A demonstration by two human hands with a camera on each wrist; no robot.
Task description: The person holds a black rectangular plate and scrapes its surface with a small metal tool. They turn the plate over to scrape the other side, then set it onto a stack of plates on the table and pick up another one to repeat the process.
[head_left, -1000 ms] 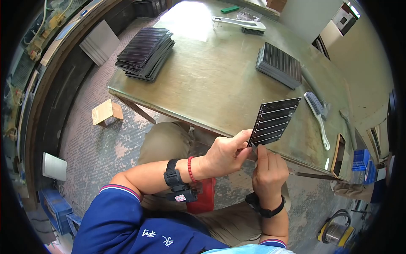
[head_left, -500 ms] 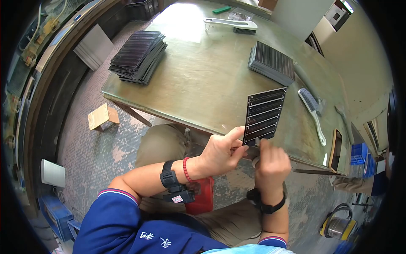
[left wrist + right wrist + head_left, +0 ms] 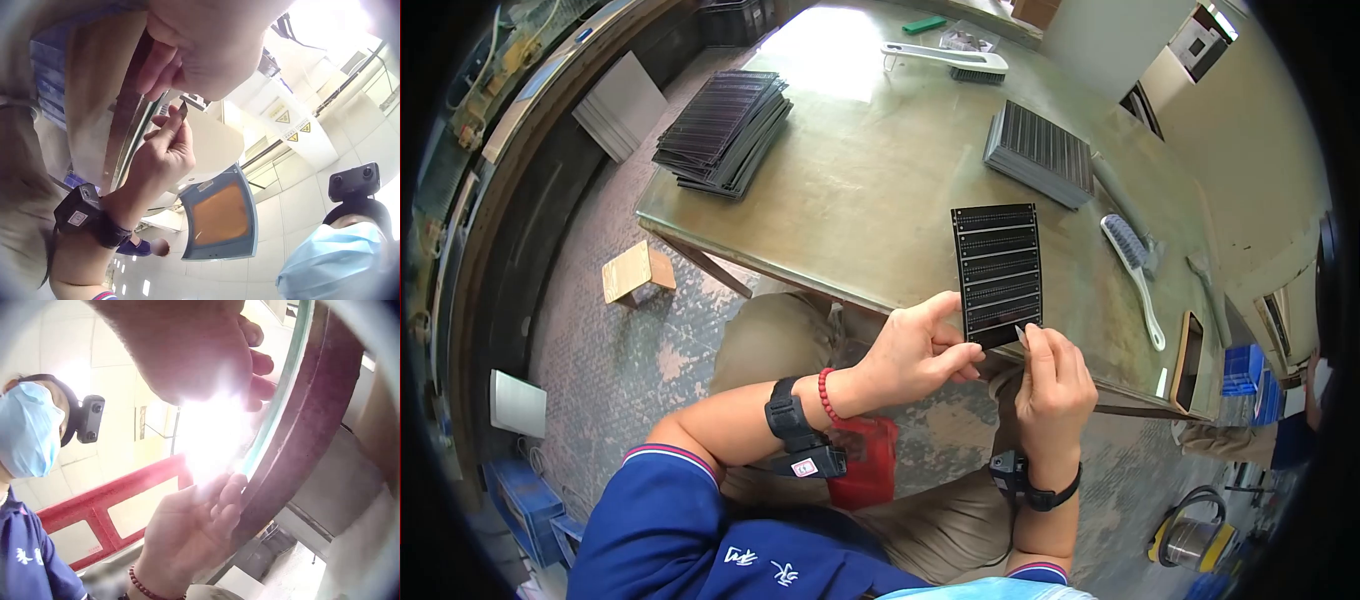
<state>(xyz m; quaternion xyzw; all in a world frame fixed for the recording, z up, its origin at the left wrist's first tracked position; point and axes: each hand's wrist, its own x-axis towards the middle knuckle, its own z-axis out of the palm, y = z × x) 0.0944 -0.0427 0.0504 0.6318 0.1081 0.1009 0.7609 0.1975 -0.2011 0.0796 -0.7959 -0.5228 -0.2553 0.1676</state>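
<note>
While upright above both, black panel [image 3: 998,272], bottom corners in L hand [image 3: 915,355] + R hand [image 3: 1052,385] pinch.

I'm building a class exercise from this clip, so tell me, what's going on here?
A seated person holds a black slotted panel up over the near edge of the table. The left hand pinches its lower left corner and the right hand pinches its lower right corner. A loose stack of similar panels lies on the table's left side. A neater stack lies on the right, with a white-handled brush nearby.
</note>
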